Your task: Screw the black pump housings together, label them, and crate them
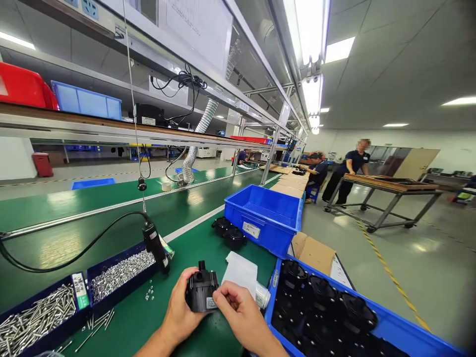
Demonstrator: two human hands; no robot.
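My left hand [178,312] grips a small black plastic pump body [202,292] from its left side, just above the green bench mat [208,238]. My right hand [240,315] pinches the pump's right lower edge, where a small white label shows. Behind the pump lies a white plastic bag [241,270]. A black electric screwdriver [156,248] hangs on its cable to the left of my hands, its tip over the screw tray.
Dark blue trays hold small silver screws [121,272] and long screws [33,317] at the left. A blue bin [390,325] of black pumps sits at the right, an empty blue bin [266,218] beyond, two black pumps [228,233] beside it. People work by a cart [386,186].
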